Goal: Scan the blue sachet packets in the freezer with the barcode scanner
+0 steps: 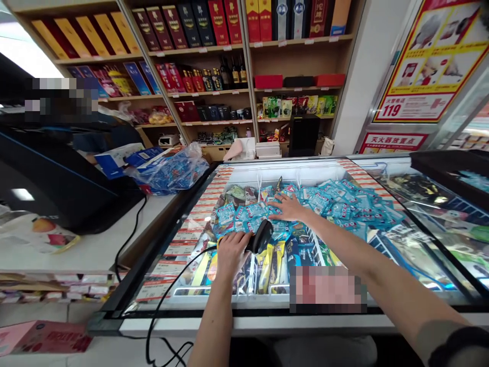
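My left hand [232, 248] is wrapped around the handle of a black corded barcode scanner [263, 235], whose head points away from me over the freezer. Its black cable [168, 290] loops down past the front edge at left. Many small blue packets [344, 200] lie spread across the glass top of a chest freezer [267, 321]. Over the left part of them is my right hand [286, 207], palm down with fingers spread. Its fingertips seem to touch the packets; nothing shows gripped in it. Yellow ice-cream wrappers [273, 265] show beneath the glass.
A black monitor-like machine [64, 188] and a clear plastic bag of blue packets [179, 168] stand on the counter at left. Price labels [183, 237] line the glass. Shelves of boxed bottles [191, 25] rise behind. A pink box [46, 336] sits low at left.
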Tool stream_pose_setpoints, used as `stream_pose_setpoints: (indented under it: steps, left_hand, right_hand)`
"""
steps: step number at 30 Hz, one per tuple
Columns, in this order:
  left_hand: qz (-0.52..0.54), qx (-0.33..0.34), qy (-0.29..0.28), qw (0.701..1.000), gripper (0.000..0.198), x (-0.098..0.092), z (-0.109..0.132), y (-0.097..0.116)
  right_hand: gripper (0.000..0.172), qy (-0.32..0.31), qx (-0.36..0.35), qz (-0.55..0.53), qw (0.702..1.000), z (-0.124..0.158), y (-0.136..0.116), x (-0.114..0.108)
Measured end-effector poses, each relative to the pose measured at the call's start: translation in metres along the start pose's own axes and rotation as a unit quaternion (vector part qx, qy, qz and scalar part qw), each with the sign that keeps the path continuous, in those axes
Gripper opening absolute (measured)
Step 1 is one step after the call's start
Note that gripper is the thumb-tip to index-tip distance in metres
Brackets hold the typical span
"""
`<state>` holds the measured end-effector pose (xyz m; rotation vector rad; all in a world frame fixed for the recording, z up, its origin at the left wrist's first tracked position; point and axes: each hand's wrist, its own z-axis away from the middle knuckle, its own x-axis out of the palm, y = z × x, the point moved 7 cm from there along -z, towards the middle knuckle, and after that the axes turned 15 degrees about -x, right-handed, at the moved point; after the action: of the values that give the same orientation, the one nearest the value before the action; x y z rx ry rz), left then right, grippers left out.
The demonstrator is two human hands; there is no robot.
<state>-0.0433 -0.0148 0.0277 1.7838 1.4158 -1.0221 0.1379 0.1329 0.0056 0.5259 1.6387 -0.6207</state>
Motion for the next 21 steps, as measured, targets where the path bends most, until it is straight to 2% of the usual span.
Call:
stream_pose_setpoints:
  steps: [4, 8, 10, 13, 15, 17, 21]
  left_hand:
    - [-0.012, 0.011, 0.014, 1.0, 0.038, 0.001, -0.001, 0.004]
    - [-0.013, 0.018, 0.015, 1.0, 0.038, -0.004, 0.0, 0.009]
    - [-0.013, 0.024, 0.013, 1.0, 0.038, -0.006, 0.001, 0.012]
    - [-0.022, 0.022, 0.014, 0.999, 0.038, -0.007, 0.0, 0.015]
    - [-0.029, 0.018, 0.015, 0.999, 0.039, -0.006, -0.001, 0.015]
    - [-0.034, 0.016, 0.016, 0.999, 0.04, -0.004, -0.001, 0.015]
    - [-0.04, 0.017, 0.013, 0.999, 0.04, -0.001, -0.002, 0.014]
  right_hand:
    - [0.07, 0.04, -0.017, -0.011, 0.999, 0.021, -0.019, -0.005]
    - [0.06, 0.081, -0.103, -0.054, 0.99, 0.038, -0.041, -0.019]
    - [0.055, 0.129, -0.119, -0.071, 0.982, 0.051, -0.044, -0.028]
    - [0.055, 0.217, -0.042, -0.049, 0.974, 0.077, -0.028, -0.036]
    - [0.055, 0.233, 0.029, -0.006, 0.972, 0.095, -0.01, -0.031]
    - [0.054, 0.208, 0.077, 0.034, 0.975, 0.107, 0.009, -0.022]
    - [0.049, 0.141, 0.067, 0.095, 0.983, 0.113, 0.038, -0.012]
